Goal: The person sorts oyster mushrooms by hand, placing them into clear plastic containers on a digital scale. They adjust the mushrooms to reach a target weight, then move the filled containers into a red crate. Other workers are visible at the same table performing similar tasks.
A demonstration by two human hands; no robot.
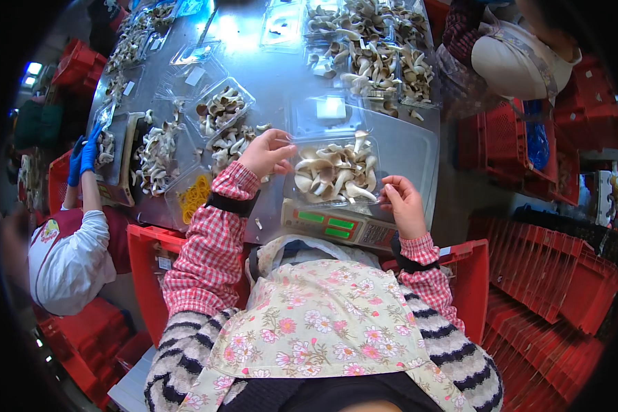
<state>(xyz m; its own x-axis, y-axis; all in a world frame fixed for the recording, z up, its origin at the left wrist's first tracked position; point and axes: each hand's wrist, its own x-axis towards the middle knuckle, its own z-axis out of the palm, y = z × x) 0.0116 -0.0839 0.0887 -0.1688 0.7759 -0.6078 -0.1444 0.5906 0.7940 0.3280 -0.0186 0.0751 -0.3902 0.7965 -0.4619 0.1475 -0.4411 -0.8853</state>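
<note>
Mushrooms fill a clear tray on the scale — both hands' fingers pinch its edges: left hand, right hand.

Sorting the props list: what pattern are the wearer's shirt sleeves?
Red-and-white check on the sleeves, clearest in the head view.

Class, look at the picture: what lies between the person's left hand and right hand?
In the head view, a clear plastic tray of pale mushrooms lies between the left hand and right hand, resting on a scale.

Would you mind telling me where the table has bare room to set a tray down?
Bare metal lies right of the mushroom tray on the scale, and in the centre beyond the empty tray. The left side is crowded with filled trays.
</note>
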